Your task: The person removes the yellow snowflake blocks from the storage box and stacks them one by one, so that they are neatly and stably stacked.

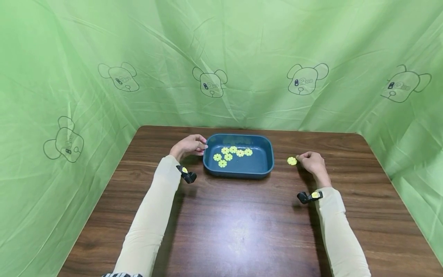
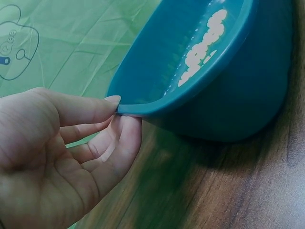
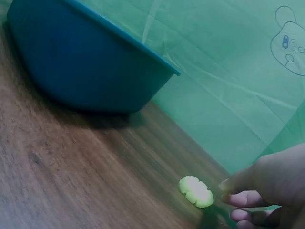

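A dark blue-green rectangular basin (image 1: pixel 238 175) stands on the table, with several yellow flower-shaped pieces (image 1: pixel 228 157) lying on its floor. My left hand (image 1: pixel 189 146) pinches the basin's left rim; in the left wrist view the thumb (image 2: pixel 90 109) is on top and curled fingers are below. To the right of the basin is a single yellow flower-shaped piece (image 1: pixel 292 161). My right hand (image 1: pixel 313 162) is just beside that piece, fingers loosely bent. The right wrist view shows a small gap between the fingertips (image 3: pixel 224 185) and the yellow piece (image 3: pixel 196 192).
The brown wood table (image 1: pixel 207 231) carries the basin near its far edge. A green cloth (image 1: pixel 256 46) with bear-face drawings hangs behind and at both sides. A black camera mount sits on each wrist.
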Tool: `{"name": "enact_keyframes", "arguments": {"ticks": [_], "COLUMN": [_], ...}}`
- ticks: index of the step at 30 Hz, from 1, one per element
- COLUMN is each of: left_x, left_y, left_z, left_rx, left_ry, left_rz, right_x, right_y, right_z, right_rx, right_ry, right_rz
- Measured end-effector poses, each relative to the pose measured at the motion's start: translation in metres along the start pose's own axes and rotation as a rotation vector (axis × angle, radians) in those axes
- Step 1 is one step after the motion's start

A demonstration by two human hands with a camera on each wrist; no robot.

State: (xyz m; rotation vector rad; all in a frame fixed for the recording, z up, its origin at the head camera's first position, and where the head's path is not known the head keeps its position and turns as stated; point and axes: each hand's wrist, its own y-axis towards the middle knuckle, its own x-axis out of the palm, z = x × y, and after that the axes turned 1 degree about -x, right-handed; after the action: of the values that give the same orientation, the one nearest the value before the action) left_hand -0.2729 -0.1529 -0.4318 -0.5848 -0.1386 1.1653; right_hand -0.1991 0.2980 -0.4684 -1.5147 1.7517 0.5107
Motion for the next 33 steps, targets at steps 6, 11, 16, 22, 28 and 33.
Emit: {"name": "enact_keyframes", "arguments": {"ticks": [6, 11, 16, 22, 28, 33], "left_x": [-0.001, -0.001, 0.000, -0.001, -0.002, -0.001], "left_y": [0.000, 0.000, 0.001, 0.001, 0.001, -0.001], "left_z": [0.000, 0.001, 0.001, 0.000, 0.001, 0.004], "left_rx": [0.001, -0.005, -0.005, -0.007, -0.008, -0.017], "left_ry": [0.000, 0.002, 0.002, 0.004, 0.004, 0.005], "left_rz": [-0.003, 0.003, 0.005, 0.000, 0.000, -0.003], "right_x": [-0.008, -0.014, -0.015, -0.012, -0.010, -0.007], "right_y": [-0.002, -0.003, -0.004, -0.007, -0.007, -0.004], "right_z": [-0.008, -0.017, -0.027, -0.039, -0.051, -0.061], "right_rx": [-0.034, -0.082, -0.131, -0.118, -0.158, -0.185], "right_ry": [0.042, 0.065, 0.085, 0.138, 0.154, 0.159], "right_rz": [0.044, 0.067, 0.088, 0.098, 0.100, 0.094]}}
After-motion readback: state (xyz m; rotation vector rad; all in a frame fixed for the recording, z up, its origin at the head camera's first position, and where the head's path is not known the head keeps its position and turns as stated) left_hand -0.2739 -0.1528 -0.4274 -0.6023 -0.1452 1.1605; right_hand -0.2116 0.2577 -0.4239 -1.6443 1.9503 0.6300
